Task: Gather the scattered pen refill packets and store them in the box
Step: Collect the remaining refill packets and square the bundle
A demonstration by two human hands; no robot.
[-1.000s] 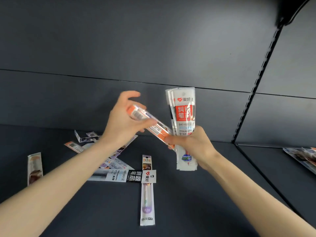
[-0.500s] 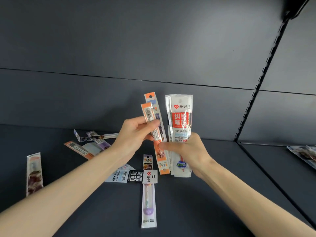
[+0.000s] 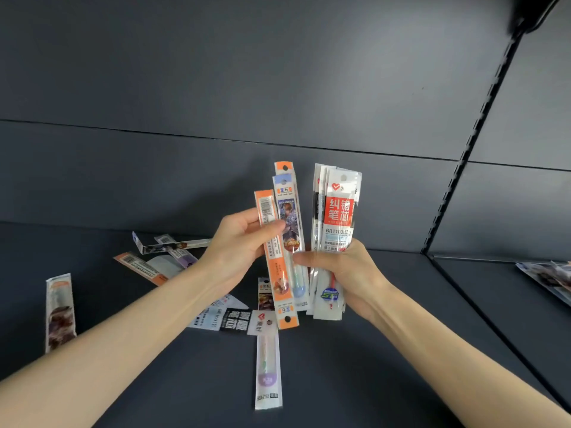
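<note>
1. The left hand pinches an orange-edged refill packet upright, thumb across its front; a second orange-topped packet with a printed figure stands just behind it, overlapping.
2. The right hand is closed around a fanned bundle of white packets, the front one bearing a red block with white characters and a heart logo. The right thumb reaches across to touch the figure-printed packet near its lower part.
3. Both held groups are raised above the dark shelf, side by side and almost touching.
4. Loose packets lie on the shelf: a long clear one with a purple tip near the front, a black-and-white one crossing its top, an orange-striped one and a purple one farther back left, a bent one against the back panel, and one apart at far left.
5. The front right of the shelf is bare, bounded by a slotted upright; beyond it more packets lie on the neighbouring shelf.
6. No box is visible.
</note>
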